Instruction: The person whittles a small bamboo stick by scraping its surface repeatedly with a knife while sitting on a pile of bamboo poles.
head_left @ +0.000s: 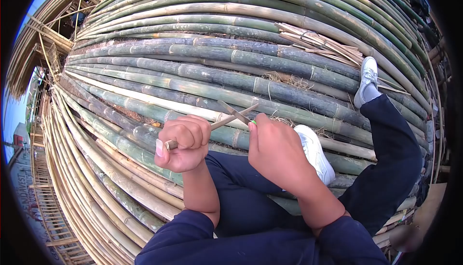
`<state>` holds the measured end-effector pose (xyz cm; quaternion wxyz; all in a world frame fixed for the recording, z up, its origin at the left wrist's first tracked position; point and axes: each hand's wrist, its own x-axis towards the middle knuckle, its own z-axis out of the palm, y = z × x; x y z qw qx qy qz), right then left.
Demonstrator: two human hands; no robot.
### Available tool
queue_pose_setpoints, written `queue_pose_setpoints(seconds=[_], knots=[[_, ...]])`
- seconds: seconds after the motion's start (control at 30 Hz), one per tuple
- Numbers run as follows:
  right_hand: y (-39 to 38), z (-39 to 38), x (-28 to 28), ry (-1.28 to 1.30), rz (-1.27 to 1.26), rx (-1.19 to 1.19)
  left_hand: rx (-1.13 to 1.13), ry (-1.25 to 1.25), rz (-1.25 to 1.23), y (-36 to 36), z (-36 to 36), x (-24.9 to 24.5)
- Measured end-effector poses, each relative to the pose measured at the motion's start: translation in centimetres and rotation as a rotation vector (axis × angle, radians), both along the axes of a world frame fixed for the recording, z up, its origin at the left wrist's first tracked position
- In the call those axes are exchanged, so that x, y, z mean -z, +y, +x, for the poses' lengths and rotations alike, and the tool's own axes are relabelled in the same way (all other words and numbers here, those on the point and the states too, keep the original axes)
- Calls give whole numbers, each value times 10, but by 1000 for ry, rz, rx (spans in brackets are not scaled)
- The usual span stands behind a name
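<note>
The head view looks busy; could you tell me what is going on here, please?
A person sits on stacked bamboo poles. The left hand holds a thin stick in a closed fist. The right hand holds a slim tool, green at the grip, laid across the stick near its far end.

Stacked green bamboo poles (231, 79), a bundle of split strips (318, 43) on top, bamboo scaffolding (48, 38) at far left

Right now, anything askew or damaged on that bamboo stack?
One thing: a bundle of split strips lies askew across the bamboo poles beside the upper white shoe, ends frayed and splayed. Dry shavings litter the poles below it. Left hand's thin stick looks intact.
</note>
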<state>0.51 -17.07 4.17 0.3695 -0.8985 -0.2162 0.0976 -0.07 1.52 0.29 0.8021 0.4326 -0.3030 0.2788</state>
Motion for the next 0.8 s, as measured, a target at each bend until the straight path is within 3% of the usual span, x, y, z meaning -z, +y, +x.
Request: queue_pose_setpoints(seconds=[0.23, 0.53, 0.6, 0.67, 0.8], knots=[[23, -30, 6, 9, 135, 8, -78, -8, 59, -19, -4, -7], [37, -21, 23, -56, 91, -1, 9, 16, 49, -10, -8, -6], [42, -11, 38, -91, -69, 8, 10, 30, 43, -13, -9, -6], [40, 2, 53, -111, -63, -25, -3, -31, 134, -23, -8, -6], [30, -1, 37, -96, -87, -90, -27, 18, 99, -21, -8, -6]])
